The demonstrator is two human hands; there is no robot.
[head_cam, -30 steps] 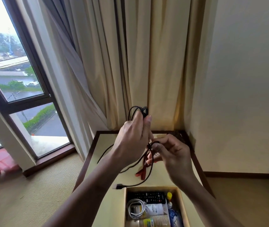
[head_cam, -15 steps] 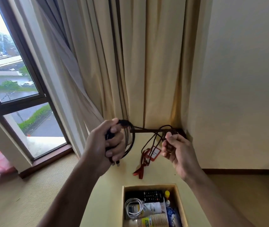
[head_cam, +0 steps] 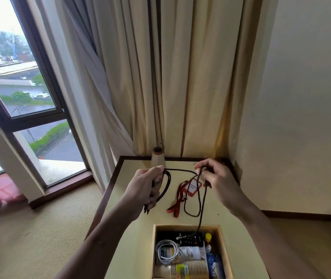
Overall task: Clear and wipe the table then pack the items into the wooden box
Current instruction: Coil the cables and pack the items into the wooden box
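— Why is the thin black cable [head_cam: 180,170] strung out like that?

— Looks like it's being coiled for packing. The left hand [head_cam: 146,190] is curled round a bundle of finished loops, and the right hand [head_cam: 219,178] pinches the loose length, so the span between them stays straight above the pale yellow table with the dark wood edge [head_cam: 180,163].

— And the free end?

— It hangs from the right hand, its plug dangling over the black remote in the open light wooden box [head_cam: 224,248].

— Anything left out?

— A red lanyard with a card holder [head_cam: 180,196] lies on the table between the hands.

— What changed in the last half second?

— Both hands have dropped from in front of the curtain to just over the table, and the tail now reaches into the box
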